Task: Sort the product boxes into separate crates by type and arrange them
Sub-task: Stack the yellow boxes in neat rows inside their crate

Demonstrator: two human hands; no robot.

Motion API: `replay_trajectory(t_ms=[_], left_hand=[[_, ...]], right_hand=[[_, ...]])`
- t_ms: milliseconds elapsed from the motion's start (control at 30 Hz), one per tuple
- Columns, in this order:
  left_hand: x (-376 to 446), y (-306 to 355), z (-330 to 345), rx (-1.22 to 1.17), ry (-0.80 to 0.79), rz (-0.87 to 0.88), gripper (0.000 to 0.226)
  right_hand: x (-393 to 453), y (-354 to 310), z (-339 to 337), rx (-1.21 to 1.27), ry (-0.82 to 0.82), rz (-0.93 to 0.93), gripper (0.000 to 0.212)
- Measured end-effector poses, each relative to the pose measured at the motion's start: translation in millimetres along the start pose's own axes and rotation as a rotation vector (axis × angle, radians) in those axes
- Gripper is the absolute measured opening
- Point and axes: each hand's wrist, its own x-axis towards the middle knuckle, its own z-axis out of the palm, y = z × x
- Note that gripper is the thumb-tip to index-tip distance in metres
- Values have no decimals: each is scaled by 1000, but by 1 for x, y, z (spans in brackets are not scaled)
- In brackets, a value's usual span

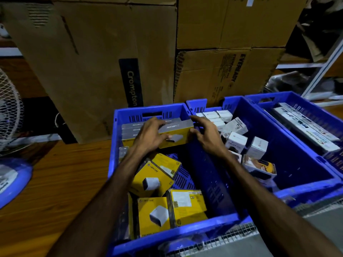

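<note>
Both hands hold one yellow and grey charger box [176, 135] above the far end of the left blue crate [167, 236]. My left hand [150, 134] grips its left side and my right hand [206, 132] its right end. Behind it, a row of the same boxes [132, 129] stands upright against the far wall. Loose yellow boxes [154, 177] lie tilted and flat at the crate's near end. The middle blue crate [306, 190] holds several small white boxes [235, 141], some in a neat row at the back, others scattered.
A third blue crate [289, 98] at the right holds long white boxes [304, 125]. Large cardboard cartons [92, 71] stand close behind the crates. A white fan with a blue base [11, 175] stands at the left on the wooden surface [61, 173]. Wire mesh [232, 236] runs beneath the crates' near edge.
</note>
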Motion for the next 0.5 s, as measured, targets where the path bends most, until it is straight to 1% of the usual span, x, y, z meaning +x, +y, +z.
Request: replay_trajectory(t_ms=[33, 100, 167, 267, 433, 500], left_hand=[[7, -4, 1, 31, -19, -15, 51], [19, -17, 7, 73, -58, -34, 40], [25, -31, 15, 83, -118, -18, 41], [31, -47, 25, 81, -180, 10, 49], [37, -52, 25, 53, -201, 19, 48], [38, -55, 24, 28, -185, 8, 47]], right_hand=[[-1, 1, 3, -33, 25, 25, 55], [-4, 5, 8, -120, 19, 66, 62], [-5, 6, 11, -197, -17, 64, 64], [-5, 7, 11, -213, 3, 74, 61], [-5, 6, 13, -235, 29, 96, 53], [-4, 5, 14, -211, 51, 97, 49]])
